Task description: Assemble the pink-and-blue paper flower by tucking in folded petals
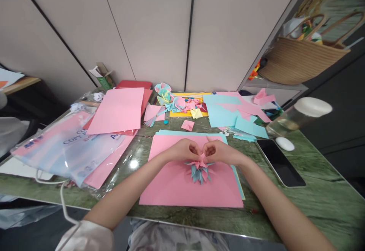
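A pink and blue paper flower point(200, 173) with pointed petals rests on a stack of coloured paper, with a pink sheet point(171, 184) on top. My left hand point(186, 150) pinches the flower's pink upper petals from the left. From the right, my right hand point(215, 151) pinches the same petals, its fingertips close to the left ones. Both hands have curled fingers; the exact contact is partly hidden. Just beyond the stack lies a small folded pink paper square point(188, 125). A yellow folded piece point(196, 113) sits farther back.
Paper flowers point(164, 91) and a yellow tray point(175, 114) stand at the back. Pink sheets point(116, 110) and a plastic paper packet point(71, 144) lie left. To the right are blue sheets point(221, 116), a phone point(281, 162), a white oval object point(284, 143) and a bottle point(296, 116).
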The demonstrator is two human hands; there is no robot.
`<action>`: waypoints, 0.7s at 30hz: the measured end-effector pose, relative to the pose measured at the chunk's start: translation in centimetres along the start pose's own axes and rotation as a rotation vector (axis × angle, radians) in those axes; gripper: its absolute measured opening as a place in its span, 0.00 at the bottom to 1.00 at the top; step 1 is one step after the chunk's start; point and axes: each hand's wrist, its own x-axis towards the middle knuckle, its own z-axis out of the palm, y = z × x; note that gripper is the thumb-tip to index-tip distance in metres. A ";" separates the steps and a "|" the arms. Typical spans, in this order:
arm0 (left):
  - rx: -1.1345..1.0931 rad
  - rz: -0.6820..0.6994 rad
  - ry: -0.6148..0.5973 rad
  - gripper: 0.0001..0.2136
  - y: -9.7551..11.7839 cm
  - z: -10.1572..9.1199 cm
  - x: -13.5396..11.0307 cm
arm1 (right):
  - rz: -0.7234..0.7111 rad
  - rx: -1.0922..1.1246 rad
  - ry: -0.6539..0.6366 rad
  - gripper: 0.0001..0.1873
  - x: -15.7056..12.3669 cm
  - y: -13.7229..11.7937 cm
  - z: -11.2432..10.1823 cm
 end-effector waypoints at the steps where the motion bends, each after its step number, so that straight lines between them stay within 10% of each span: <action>1: -0.001 -0.007 0.007 0.10 -0.1 0.0 0.1 | 0.004 -0.013 -0.006 0.10 0.2 0.2 -0.1; 21: -0.118 -0.077 -0.050 0.04 -0.2 -0.4 0.3 | 0.017 0.080 0.138 0.06 0.0 1.1 1.4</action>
